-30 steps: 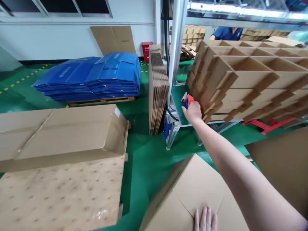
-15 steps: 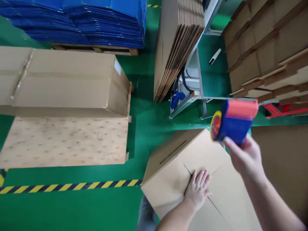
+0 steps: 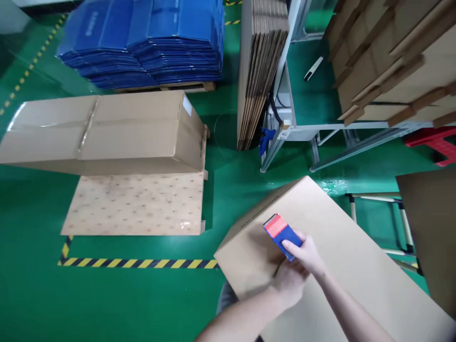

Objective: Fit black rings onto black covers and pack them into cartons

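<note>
A large cardboard box (image 3: 342, 256) stands in front of me, its smooth top facing up and dark print along one side. Low over its near-left part, my right hand (image 3: 304, 251) is closed around a blue and red tape dispenser (image 3: 283, 235), whose red end points up and left. Just beneath the dispenser and the right hand is my left hand (image 3: 288, 282), close to the box top. Its fingers are mostly hidden, so I cannot make out whether they hold anything.
To the left, long cartons (image 3: 138, 128) sit on a wooden pallet (image 3: 142, 204). Behind are stacked blue sheets (image 3: 171, 42) and upright flattened cardboard (image 3: 261, 71). A metal-framed table (image 3: 306, 109) carries a white-handled cutter (image 3: 313, 69) and piled cardboard (image 3: 388, 66). A tube frame (image 3: 406, 228) stands right.
My right hand has brought the tape dispenser down and left, over the box top. My left hand, earlier flat across the flap seams, is now bent under the dispenser. The view has shifted.
</note>
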A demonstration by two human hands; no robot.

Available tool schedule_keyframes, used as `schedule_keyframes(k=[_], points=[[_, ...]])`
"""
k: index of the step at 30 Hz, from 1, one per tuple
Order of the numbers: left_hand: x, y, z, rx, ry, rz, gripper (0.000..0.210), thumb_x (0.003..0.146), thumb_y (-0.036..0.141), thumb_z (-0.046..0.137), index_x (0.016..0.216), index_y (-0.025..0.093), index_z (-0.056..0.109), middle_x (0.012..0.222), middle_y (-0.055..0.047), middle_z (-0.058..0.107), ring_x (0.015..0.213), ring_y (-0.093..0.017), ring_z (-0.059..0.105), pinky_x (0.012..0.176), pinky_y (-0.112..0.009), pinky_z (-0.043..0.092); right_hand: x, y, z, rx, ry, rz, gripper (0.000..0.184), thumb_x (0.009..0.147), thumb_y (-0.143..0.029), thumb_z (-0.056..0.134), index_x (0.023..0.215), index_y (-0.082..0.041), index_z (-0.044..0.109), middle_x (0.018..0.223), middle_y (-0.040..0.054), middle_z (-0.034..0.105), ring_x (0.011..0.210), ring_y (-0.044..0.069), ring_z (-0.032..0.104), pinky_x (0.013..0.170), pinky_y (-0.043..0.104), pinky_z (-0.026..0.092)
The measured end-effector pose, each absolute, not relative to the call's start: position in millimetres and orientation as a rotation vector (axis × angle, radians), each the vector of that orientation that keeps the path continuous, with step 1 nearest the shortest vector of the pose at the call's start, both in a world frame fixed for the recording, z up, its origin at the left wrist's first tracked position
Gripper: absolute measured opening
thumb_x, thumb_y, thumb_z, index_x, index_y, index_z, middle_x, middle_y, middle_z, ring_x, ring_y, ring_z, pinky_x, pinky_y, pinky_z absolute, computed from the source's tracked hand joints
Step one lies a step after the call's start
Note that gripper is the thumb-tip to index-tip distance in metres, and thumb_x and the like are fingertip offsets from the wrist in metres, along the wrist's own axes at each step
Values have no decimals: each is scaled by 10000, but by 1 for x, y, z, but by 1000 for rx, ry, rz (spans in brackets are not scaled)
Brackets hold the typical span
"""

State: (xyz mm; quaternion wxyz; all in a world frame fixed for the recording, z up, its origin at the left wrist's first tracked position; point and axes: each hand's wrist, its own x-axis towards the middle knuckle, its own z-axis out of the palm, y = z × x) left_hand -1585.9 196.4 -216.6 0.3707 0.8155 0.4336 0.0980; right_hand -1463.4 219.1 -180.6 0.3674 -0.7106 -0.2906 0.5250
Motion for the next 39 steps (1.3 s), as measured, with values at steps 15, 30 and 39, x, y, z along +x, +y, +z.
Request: schedule_keyframes(k=[15,30,39], points=[[-1603,388,-161,781,1125,169,469,488,482,906,731,114,745,699,-70,717,638,-145,627,679,-280,482,-1472,234,-175,-1765,-691,1369,505,712,-625,706,813,-132,663,631,15,590,571,152,520,509,260,396],[-1612,485,-233,1130,1479,257,168,688,257,799,686,135,684,587,-47,694,503,-114,597,580,-245,498,-1469,168,-164,-2246,-710,1351,519,756,-710,594,696,-194,596,536,-4,558,520,159,537,488,247,357],[-1587,420,-311,1312,1426,-72,593,678,236,808,1244,187,638,1360,-157,608,1324,-288,510,1048,-368,440,-1478,186,-164,-2422,-848,1314,525,784,-740,512,670,-229,554,554,23,618,555,202,619,521,264,347]])
